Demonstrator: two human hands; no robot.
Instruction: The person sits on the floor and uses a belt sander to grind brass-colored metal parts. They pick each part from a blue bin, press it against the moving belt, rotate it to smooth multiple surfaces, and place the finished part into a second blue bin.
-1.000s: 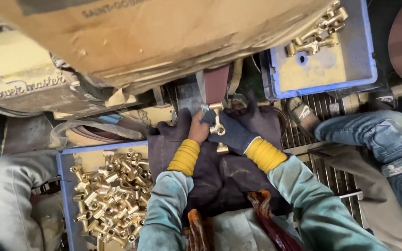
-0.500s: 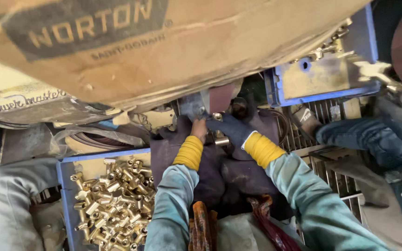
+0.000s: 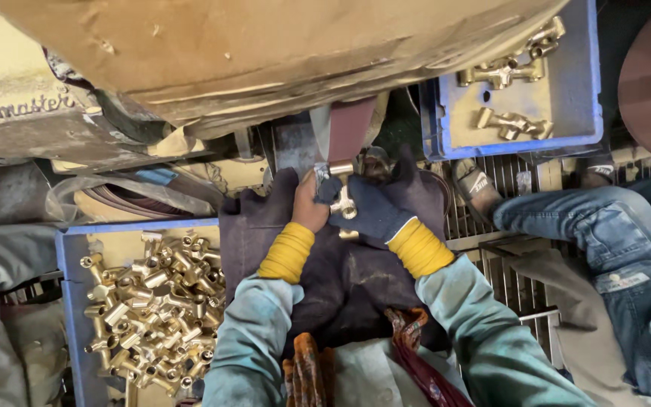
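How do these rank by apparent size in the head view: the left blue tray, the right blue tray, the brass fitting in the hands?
1. left blue tray, partly cut off
2. right blue tray, similar, ranking unsure
3. brass fitting

Brass fitting (image 3: 343, 197), blue trays (image 3: 69, 301)

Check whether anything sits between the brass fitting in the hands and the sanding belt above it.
Nothing visible does. The brass fitting is pinched between the left hand and the gloved right hand, and its top end sits right at the reddish sanding belt; whether they touch is unclear.
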